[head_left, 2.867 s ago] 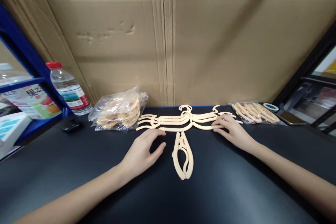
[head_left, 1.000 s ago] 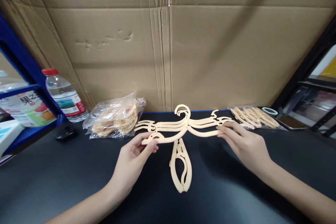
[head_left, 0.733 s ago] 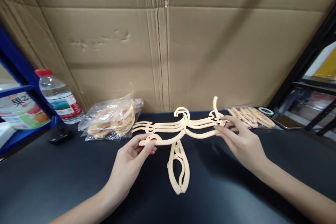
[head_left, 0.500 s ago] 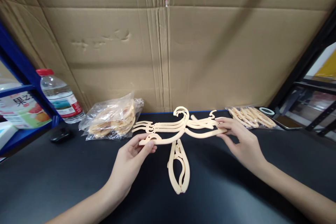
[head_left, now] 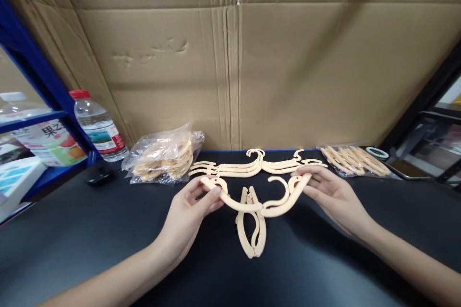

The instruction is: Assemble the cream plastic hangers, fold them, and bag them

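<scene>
Between my two hands hangs a cream folding clothes hanger (head_left: 240, 206), bent at its middle joint, with its hook lying folded along the right arm. My left hand (head_left: 196, 200) pinches the left arm's end between thumb and fingers. The right arm's end is gripped by my right hand (head_left: 329, 191). Below and partly behind it, a folded hanger (head_left: 262, 240) lies on the black table, its two arms closed together. Farther back, several unfolded hangers (head_left: 237, 170) lie overlapped in a row, hooks toward the cardboard.
A clear bag of folded hangers (head_left: 163, 158) lies at the back left, another bag (head_left: 355, 159) at the back right. Around them are a red-capped water bottle (head_left: 101, 129), a black mouse (head_left: 99, 176), a phone (head_left: 408, 169) and a pale ring (head_left: 377, 153). A cardboard wall (head_left: 173, 81) stands behind.
The held hanger has come nearer, away from the row at the back. Its ends have risen and its middle sags, and its hook now shows folded to the right.
</scene>
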`<control>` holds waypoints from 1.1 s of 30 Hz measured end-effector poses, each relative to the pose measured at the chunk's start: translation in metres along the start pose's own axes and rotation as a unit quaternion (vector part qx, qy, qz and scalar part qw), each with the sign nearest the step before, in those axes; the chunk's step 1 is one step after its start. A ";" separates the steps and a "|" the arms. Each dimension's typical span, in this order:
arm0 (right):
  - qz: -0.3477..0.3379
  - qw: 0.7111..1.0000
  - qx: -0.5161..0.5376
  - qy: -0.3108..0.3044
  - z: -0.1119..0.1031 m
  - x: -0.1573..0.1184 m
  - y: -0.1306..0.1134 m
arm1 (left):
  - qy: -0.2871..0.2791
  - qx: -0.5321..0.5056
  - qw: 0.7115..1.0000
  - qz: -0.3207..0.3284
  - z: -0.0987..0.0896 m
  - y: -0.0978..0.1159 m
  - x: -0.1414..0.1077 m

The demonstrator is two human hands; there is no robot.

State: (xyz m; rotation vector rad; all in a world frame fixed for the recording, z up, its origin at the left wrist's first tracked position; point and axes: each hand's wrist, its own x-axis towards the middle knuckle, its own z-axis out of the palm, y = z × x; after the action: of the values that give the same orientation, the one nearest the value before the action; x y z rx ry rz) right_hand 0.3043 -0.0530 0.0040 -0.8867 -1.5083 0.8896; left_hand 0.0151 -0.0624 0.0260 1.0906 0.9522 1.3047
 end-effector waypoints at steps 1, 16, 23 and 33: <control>0.010 1.000 0.029 0.001 0.005 -0.002 -0.001 | -0.005 0.007 1.000 -0.003 0.001 0.001 -0.001; 0.073 0.966 0.055 -0.244 0.044 -0.029 -0.037 | -0.081 0.083 0.993 -0.010 0.019 0.003 -0.022; 0.055 0.953 -0.011 -0.298 0.044 -0.033 -0.044 | -0.092 0.080 0.992 0.008 0.022 0.003 -0.025; 0.068 0.959 0.010 -0.274 0.049 -0.035 -0.039 | -0.154 0.114 0.981 0.030 0.022 -0.002 -0.028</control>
State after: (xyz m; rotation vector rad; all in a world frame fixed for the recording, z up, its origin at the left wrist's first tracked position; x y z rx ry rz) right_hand 0.2572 -0.1046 0.0190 -0.7684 -1.9180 1.3267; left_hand 0.0355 -0.0920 0.0278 1.4612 0.8518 1.0518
